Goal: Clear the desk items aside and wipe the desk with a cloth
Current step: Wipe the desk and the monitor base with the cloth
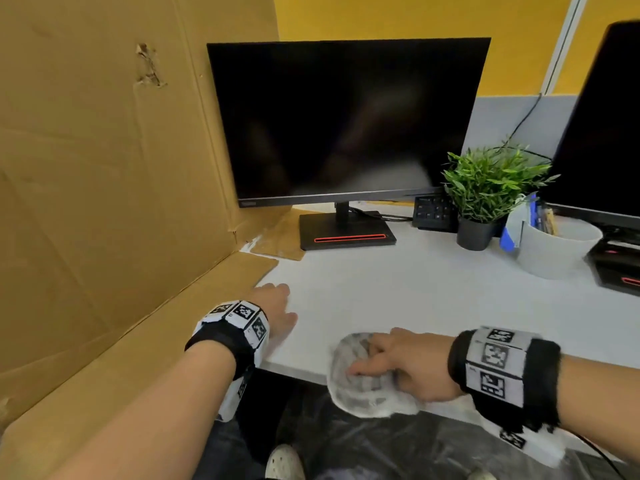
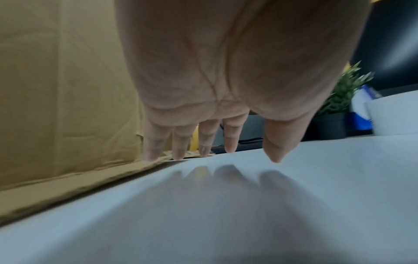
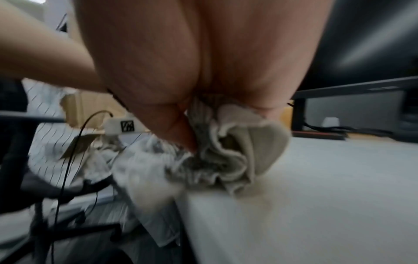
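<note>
A crumpled grey-white cloth (image 1: 360, 379) lies at the front edge of the white desk (image 1: 433, 292), partly hanging over it. My right hand (image 1: 398, 365) grips the cloth (image 3: 228, 157) with curled fingers and presses it on the desk. My left hand (image 1: 277, 310) rests palm down near the desk's left front corner, beside the cardboard. In the left wrist view its fingers (image 2: 203, 141) are straight, tips at the desk surface (image 2: 248, 205), and it holds nothing.
A large cardboard sheet (image 1: 104, 174) walls off the left side. A black monitor (image 1: 339, 123) stands at the back. A keyboard (image 1: 433, 213), a potted plant (image 1: 485, 195), a white container (image 1: 554, 247) and a second monitor (image 1: 609, 133) crowd the right.
</note>
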`<action>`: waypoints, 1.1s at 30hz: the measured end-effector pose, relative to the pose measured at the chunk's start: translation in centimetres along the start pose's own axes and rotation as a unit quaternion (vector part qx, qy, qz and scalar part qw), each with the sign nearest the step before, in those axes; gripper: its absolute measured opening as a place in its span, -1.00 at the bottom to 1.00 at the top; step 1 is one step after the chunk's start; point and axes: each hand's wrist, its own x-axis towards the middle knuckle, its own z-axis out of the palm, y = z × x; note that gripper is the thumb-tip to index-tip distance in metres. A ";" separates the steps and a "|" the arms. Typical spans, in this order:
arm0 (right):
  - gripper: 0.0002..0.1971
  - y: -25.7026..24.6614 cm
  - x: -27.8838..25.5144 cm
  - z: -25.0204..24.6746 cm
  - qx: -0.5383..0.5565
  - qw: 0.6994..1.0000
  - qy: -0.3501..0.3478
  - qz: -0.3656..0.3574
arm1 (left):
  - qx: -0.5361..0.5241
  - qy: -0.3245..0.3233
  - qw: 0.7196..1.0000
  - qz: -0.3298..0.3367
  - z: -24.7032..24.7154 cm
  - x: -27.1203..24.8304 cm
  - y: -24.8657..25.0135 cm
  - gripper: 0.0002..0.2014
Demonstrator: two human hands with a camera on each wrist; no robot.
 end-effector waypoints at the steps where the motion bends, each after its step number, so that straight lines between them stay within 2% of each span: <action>1: -0.35 0.3 -1.8 0.4 0.057 0.998 -0.022 -0.003 | 0.004 -0.001 1.000 0.009 0.1 -0.2 0.8 -0.48; 3: -0.29 1.4 -4.3 0.2 0.158 0.987 -0.035 -0.002 | -0.003 -0.003 1.000 0.025 0.4 -0.4 2.3 -0.47; 4: -0.28 2.6 -5.0 -0.3 0.166 0.986 0.001 0.022 | -0.010 -0.003 0.999 0.032 0.6 -0.6 3.2 -0.47; 7: -0.39 7.9 -5.1 -2.3 0.077 0.974 0.130 0.167 | -0.016 -0.006 0.998 0.059 1.0 -1.1 6.0 -0.47; 8: -0.43 9.1 -5.0 -2.4 0.035 0.967 0.132 0.215 | -0.013 -0.008 0.997 0.069 1.1 -1.4 6.9 -0.46; 10: -0.41 8.8 -4.8 -1.2 -0.045 0.961 0.078 0.260 | -0.005 -0.016 0.996 0.088 1.2 -1.8 8.4 -0.44; 12: -0.37 6.4 -5.4 1.1 -0.075 0.966 0.048 0.244 | 0.001 -0.029 0.995 0.094 1.4 -1.9 9.6 -0.44; 13: -0.35 4.6 -6.2 2.0 -0.077 0.974 0.050 0.208 | 0.007 -0.035 0.995 0.095 1.5 -1.9 10.1 -0.45; 16: -0.37 1.3 -8.9 2.9 -0.027 0.996 0.015 0.079 | 0.031 -0.042 0.994 0.097 2.1 -1.7 11.2 -0.53; 17: -0.38 1.8 -9.8 2.3 0.020 0.997 0.002 0.075 | 0.036 -0.045 0.994 0.096 2.2 -1.7 11.7 -0.54; 19: -0.37 5.2 -10.9 1.2 0.064 0.987 0.033 0.141 | 0.042 -0.047 0.993 0.102 2.3 -1.6 12.4 -0.54; 21: -0.36 9.4 -11.8 -0.1 0.015 0.962 0.087 0.257 | 0.049 -0.046 0.992 0.106 2.4 -1.5 13.1 -0.55; 23: -0.32 11.5 -12.1 0.2 -0.046 0.945 0.059 0.317 | 0.056 -0.042 0.991 0.110 2.6 -1.3 13.8 -0.56; 25: -0.28 10.1 -11.9 1.6 -0.051 0.956 0.030 0.289 | 0.061 -0.045 0.990 0.117 2.5 -0.7 14.3 -0.54; 27: -0.25 6.7 -11.8 2.4 0.005 0.980 0.020 0.199 | 0.061 -0.048 0.989 0.124 2.1 0.3 14.6 -0.50; 29: -0.32 6.0 -11.3 1.9 0.048 0.989 0.029 0.139 | 0.063 -0.045 0.989 0.124 1.3 1.4 14.7 -0.47; 31: -0.47 8.2 -9.9 -0.4 0.036 0.979 0.091 0.178 | 0.059 -0.044 0.991 0.116 0.5 2.4 14.5 -0.45; 33: -0.51 12.0 -8.3 -2.9 0.012 0.943 0.170 0.286 | 0.061 -0.047 0.992 0.105 0.2 3.6 14.0 -0.44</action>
